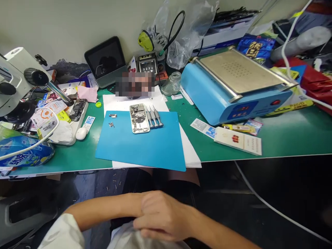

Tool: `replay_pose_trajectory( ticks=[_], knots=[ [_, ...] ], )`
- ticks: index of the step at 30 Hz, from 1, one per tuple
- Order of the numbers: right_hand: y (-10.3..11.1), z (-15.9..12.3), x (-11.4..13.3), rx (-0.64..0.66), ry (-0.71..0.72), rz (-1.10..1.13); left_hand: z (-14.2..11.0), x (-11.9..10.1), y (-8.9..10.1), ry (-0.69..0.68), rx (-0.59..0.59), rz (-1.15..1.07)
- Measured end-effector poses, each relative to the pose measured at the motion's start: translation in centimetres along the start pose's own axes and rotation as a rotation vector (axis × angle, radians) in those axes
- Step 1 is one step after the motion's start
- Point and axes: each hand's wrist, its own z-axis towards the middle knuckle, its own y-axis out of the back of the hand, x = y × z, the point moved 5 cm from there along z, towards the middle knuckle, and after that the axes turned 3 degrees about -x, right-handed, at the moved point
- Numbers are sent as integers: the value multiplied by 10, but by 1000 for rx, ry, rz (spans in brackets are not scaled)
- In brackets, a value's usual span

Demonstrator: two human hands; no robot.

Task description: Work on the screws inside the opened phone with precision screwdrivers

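Note:
In front of my body, below the table edge, my right hand lies across my left wrist with its fingers curled around it. My left forearm comes in from the left; the left hand itself is hidden behind the right one. Away from both hands, a blue mat rests on the table. On it lies an opened phone with its inner parts showing. Beside the phone are several slim screwdrivers. Small metal parts sit at the mat's upper left.
A blue heating-plate machine stands at the right, with a white box before it. A microscope, a blue packet and a power strip crowd the left. Behind are a tablet and a glass jar.

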Motion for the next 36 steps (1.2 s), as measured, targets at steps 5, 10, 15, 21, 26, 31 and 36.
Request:
replay_pose_trajectory(
  ticks=[5,10,15,21,26,31,36],
  knots=[
    [127,11,-54,-364,-259,-267,-34,-1,87,-423,-77,62],
    [185,22,-133,-399,-534,-603,-20,37,124,-198,-158,439],
    [186,13,-165,-273,-596,-593,-10,64,116,-41,-135,515],
    [181,5,-165,-237,-504,-574,-10,70,115,0,-141,432],
    [182,4,-168,-217,-522,-550,-12,72,115,5,-132,373],
    [184,4,-164,-185,-510,-561,-12,75,113,11,-132,356],
    [185,7,-159,-226,-421,-592,-11,77,115,0,-117,349]
  ],
)
